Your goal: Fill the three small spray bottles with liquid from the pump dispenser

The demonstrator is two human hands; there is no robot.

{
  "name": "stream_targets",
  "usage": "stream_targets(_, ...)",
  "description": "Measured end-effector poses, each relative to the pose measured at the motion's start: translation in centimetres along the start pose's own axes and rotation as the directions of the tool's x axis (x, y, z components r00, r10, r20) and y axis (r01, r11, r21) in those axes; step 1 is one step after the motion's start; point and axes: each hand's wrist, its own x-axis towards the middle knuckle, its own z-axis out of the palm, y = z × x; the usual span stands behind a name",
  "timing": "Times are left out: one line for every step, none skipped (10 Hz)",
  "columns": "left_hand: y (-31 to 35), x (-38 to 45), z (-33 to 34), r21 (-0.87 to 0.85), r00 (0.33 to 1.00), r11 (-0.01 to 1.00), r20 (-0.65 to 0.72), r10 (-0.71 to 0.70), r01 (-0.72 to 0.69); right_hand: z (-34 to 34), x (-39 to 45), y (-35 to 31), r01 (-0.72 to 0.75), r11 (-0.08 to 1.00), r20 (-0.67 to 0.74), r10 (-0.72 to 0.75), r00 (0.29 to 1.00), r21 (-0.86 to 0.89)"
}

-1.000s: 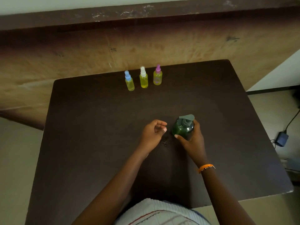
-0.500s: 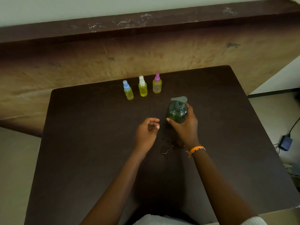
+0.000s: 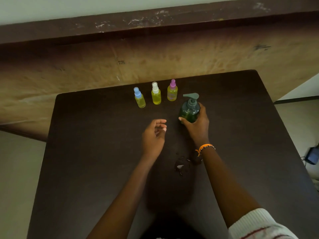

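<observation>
Upright on the dark brown table (image 3: 89, 152), the green pump dispenser (image 3: 189, 110) stands with its long axis vertical and its grey spout pointing left, toward the purple-capped spray bottle (image 3: 172, 91) just beside it. The right hand (image 3: 196, 125) grips the dispenser's body from the near side, thumb curled round its left flank and fingers wrapped behind, so the lower part and base of the bottle are hidden and whether it rests on the table cannot be told. An orange beaded bracelet (image 3: 205, 147) circles that wrist. The left hand (image 3: 153, 137) hovers over the table to the dispenser's left, apart from it, holding nothing, its fingers loosely curled with the thumb near the fingertips. Along the far edge stand three small spray bottles in a row, all upright and all showing yellow liquid: the blue-capped spray bottle (image 3: 139, 98) on the left, the white-capped spray bottle (image 3: 155, 94) in the middle, the purple-capped one on the right. A small wet patch (image 3: 181, 166) glints on the table between the forearms; its outline is hard to make out against the dark surface. A striped white sleeve (image 3: 259, 225) is cut off at the lower right corner.
</observation>
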Motion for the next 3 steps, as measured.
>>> stream_targets(0.0,0.2,0.2,0.015,1.0,1.0,0.0,0.011,-0.011,-0.3,-0.3,-0.1,-0.018,1.0,0.021,0.018,1.0,-0.011)
stream_targets(-0.2,0.1,0.4,0.02,0.999,0.999,0.003,0.034,-0.034,-0.7,-0.6,0.2,-0.063,0.998,0.04,0.064,0.997,-0.021)
stream_targets(0.3,-0.3,0.5,0.042,0.998,0.997,-0.019,0.067,-0.067,-1.1,-3.2,-0.8,-0.036,0.999,-0.085,0.036,0.996,-0.005)
